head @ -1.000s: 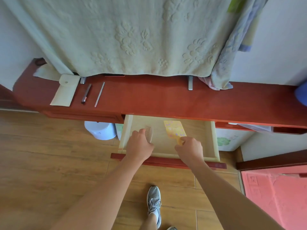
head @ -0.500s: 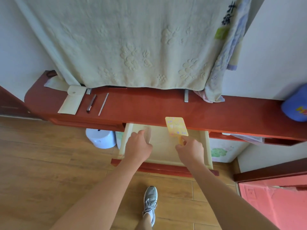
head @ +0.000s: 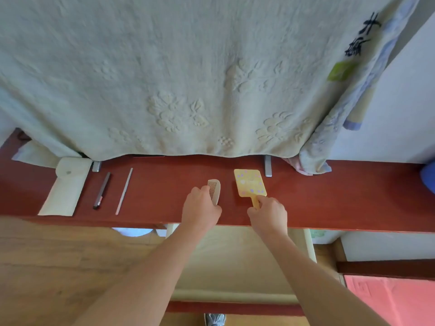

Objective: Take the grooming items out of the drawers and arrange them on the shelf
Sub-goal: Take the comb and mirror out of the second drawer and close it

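Observation:
On the red wooden shelf [head: 329, 198], my left hand [head: 200, 208] grips a small cream comb [head: 215, 190] that rests on the shelf surface. Beside it, my right hand [head: 268, 215] holds the handle of a yellow hand mirror [head: 250, 183] with pale dots, lying flat on the shelf. Further left lie a cream pouch [head: 66, 187], a dark pen-like tool [head: 101, 190] and a thin nail file [head: 124, 191]. The open pale drawer [head: 308, 245] sits below the shelf, under my forearms.
A large pale embossed towel [head: 164, 78] hangs over the back of the shelf, with a patterned cloth [head: 329, 137] at its right. A blue object [head: 429, 176] sits at the shelf's far right. Wooden floor [head: 47, 267] lies to the left; my shoe [head: 214, 320] shows below.
Both hands rose out of the drawer and came to the shelf top, carrying the comb and the yellow mirror, which now lie on the shelf. My view moved closer.

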A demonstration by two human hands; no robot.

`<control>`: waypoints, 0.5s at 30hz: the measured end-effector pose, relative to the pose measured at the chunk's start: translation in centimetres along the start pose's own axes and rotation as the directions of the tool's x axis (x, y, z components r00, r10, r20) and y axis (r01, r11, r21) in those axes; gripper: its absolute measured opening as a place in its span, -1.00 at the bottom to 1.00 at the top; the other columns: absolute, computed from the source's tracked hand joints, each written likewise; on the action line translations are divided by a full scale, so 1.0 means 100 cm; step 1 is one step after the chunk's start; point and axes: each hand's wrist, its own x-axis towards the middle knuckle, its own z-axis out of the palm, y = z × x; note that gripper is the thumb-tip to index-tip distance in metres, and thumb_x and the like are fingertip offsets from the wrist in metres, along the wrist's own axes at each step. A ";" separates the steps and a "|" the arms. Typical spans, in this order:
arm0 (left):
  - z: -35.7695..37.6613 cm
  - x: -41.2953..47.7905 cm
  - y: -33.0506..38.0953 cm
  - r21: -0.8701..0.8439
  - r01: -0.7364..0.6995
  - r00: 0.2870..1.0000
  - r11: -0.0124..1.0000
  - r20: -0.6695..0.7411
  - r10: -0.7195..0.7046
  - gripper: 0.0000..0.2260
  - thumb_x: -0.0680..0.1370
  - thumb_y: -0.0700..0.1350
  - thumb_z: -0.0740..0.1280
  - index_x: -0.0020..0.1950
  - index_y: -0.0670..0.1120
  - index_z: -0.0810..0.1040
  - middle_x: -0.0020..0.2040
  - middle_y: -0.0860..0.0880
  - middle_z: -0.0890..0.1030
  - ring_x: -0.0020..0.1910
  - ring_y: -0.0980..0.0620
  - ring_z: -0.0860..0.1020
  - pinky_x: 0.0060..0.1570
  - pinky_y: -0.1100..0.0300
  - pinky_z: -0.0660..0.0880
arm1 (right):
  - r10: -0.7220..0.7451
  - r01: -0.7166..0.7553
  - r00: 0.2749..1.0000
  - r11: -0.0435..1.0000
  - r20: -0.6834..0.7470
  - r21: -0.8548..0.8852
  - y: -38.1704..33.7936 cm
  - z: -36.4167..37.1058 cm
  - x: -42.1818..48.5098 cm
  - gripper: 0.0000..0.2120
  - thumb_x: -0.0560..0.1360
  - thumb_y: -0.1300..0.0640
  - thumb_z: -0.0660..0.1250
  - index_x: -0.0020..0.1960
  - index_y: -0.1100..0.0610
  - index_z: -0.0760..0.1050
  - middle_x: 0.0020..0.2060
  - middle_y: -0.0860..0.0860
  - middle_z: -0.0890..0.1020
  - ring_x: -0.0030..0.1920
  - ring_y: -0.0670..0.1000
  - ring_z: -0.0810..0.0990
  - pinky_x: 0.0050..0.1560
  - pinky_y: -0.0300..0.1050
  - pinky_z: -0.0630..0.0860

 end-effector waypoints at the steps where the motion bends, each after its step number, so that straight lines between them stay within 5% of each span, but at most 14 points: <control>1: 0.003 0.005 0.000 0.003 -0.004 1.000 1.000 0.010 0.004 -0.56 0.42 -0.08 0.40 0.29 -0.10 0.48 0.05 -0.09 0.50 0.03 -0.14 0.53 -0.02 0.05 0.49 | -0.005 0.005 1.000 1.000 0.003 -0.023 -0.002 0.003 0.005 -0.97 0.40 0.18 0.28 -0.19 0.14 0.46 -0.26 0.06 0.51 -0.31 0.05 0.47 -0.34 -0.11 0.39; 15: 0.022 0.031 0.007 0.074 -0.018 1.000 0.997 0.007 0.018 -0.63 0.47 -0.03 0.41 0.21 -0.15 0.48 0.04 -0.10 0.46 0.00 -0.14 0.53 -0.10 0.07 0.45 | -0.014 0.014 0.999 1.000 -0.034 0.007 -0.007 0.029 0.023 -0.87 0.40 0.25 0.26 -0.27 0.14 0.33 -0.30 -0.01 0.38 -0.31 0.07 0.41 -0.32 -0.11 0.31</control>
